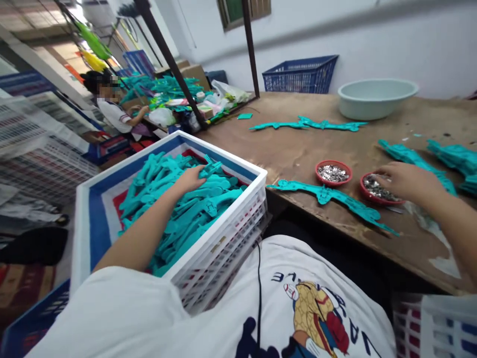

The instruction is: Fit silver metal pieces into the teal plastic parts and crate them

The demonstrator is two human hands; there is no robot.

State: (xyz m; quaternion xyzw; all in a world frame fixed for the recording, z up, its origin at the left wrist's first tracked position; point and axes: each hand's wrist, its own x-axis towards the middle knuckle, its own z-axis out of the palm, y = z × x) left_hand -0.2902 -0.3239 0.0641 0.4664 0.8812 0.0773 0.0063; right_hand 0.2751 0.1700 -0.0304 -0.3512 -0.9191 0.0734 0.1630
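My left hand (191,180) reaches into the white crate (219,144) on my left, its fingers closed around one end of a teal plastic part (211,166). Below it lies a heap of similar long teal parts (179,233). On the table, my right hand (406,183) dips its bent fingertips into a red bowl (383,200) of small metal pieces; what they pinch is hidden. A second red bowl (333,182), also holding small shiny metal pieces, stands to its left. One long teal part (324,194) lies along the table's near edge, in front of both bowls.
More teal parts (456,156) lie at the table's right, and others (309,124) farther back. A pale green basin (376,99) stands at the far side, near a blue basket (300,74). A co-worker (115,112) sits at the left behind dark posts.
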